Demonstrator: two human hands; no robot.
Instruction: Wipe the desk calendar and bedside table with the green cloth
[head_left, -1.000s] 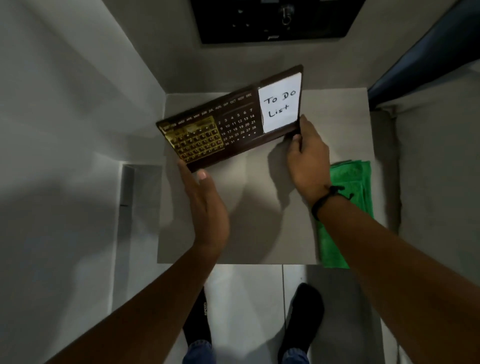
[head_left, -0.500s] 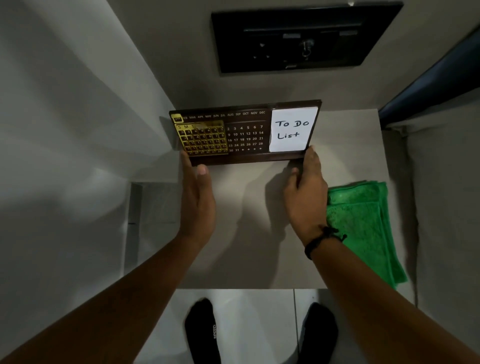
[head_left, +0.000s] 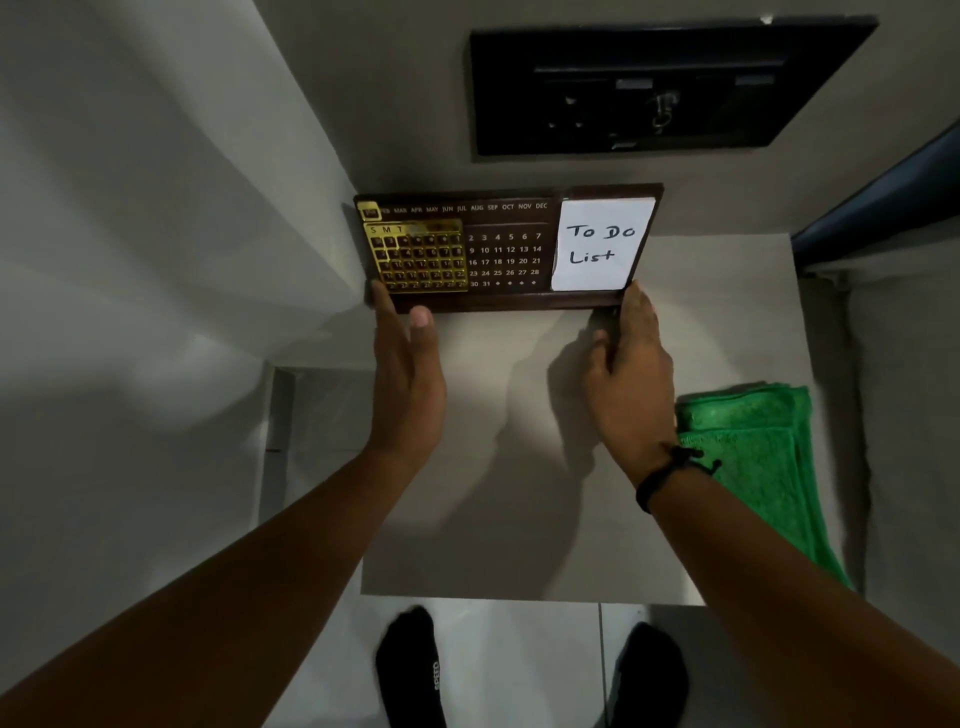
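Observation:
The dark brown desk calendar (head_left: 511, 254), with a gold date frame and a white "To Do List" notepad, stands upright at the back of the grey bedside table (head_left: 519, 493), against the wall. My left hand (head_left: 408, 374) touches its lower left edge with fingers extended. My right hand (head_left: 628, 374) holds its lower right corner below the notepad. The folded green cloth (head_left: 763, 467) lies on the table's right side, just right of my right wrist, untouched.
A black panel (head_left: 660, 88) hangs on the wall above the table. A bed with a dark headboard (head_left: 883, 208) borders the right side. A white wall closes in the left. My two feet in black socks (head_left: 530, 670) stand before the table's front edge.
The calendar went from tilted and held above the table to level and upright at the back by the wall. Both hands stayed on its lower edge.

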